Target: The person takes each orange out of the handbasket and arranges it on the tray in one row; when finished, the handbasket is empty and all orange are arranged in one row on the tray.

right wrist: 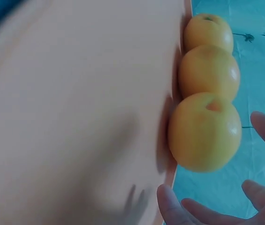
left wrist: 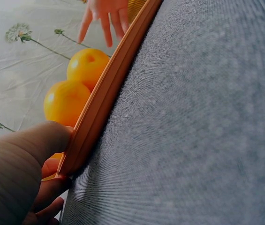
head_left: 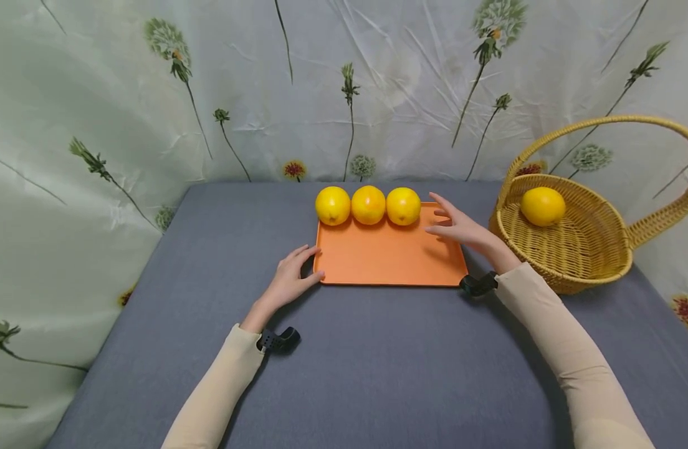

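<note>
An orange rectangular tray (head_left: 389, 255) lies on the table. Three yellow-orange fruits that look like oranges stand in a row along its far edge: a left one (head_left: 333, 206), a middle one (head_left: 369, 205) and a right one (head_left: 403, 206). My left hand (head_left: 290, 277) holds the tray's near left corner, thumb at the rim (left wrist: 102, 93) in the left wrist view. Over the tray's right side hovers my right hand (head_left: 458, 226), fingers spread and holding nothing. In the right wrist view its fingers are apart from the nearest orange (right wrist: 205, 133).
A yellow woven basket (head_left: 568, 268) with a tall handle stands right of the tray, close to my right forearm. Inside it lies another orange (head_left: 543, 206). Grey cloth covers the table (head_left: 377, 362). Behind hangs a pale curtain (head_left: 299, 75) with dandelion prints.
</note>
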Tool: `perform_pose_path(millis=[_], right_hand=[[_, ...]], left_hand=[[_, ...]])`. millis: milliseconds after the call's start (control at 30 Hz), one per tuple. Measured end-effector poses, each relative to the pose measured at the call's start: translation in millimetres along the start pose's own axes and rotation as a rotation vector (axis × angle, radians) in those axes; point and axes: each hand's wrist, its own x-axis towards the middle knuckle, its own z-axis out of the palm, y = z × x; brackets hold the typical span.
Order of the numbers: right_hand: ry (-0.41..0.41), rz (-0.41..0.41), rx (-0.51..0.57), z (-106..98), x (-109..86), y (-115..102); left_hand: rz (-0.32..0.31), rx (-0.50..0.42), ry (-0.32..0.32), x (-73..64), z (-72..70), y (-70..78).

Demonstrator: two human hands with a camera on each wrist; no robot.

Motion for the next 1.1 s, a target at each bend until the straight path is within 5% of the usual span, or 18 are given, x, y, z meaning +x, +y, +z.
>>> perform_pose_path(millis=[233,467,833,1100], right_hand=[[0.037,-0.02,-0.054,-9,-25.4,3],[0.176,-0.088,-0.097,-17,-48.5,6],[0.375,-0.276,-0.024,-29,-74.0,16],[0.453,-0.286,0.011,-39,-86.8,21]], left_hand=[[-0.002,-0.001,-0.001,-0.3,0.2,1.3],[-0.007,-0.015,-0.003,-1.3,0.1,2.9],[-0.012,-0.001,0.007,-0.8,0.6,3.4],[0.005,0.0,0.014,-1.2,0.5,3.3]])
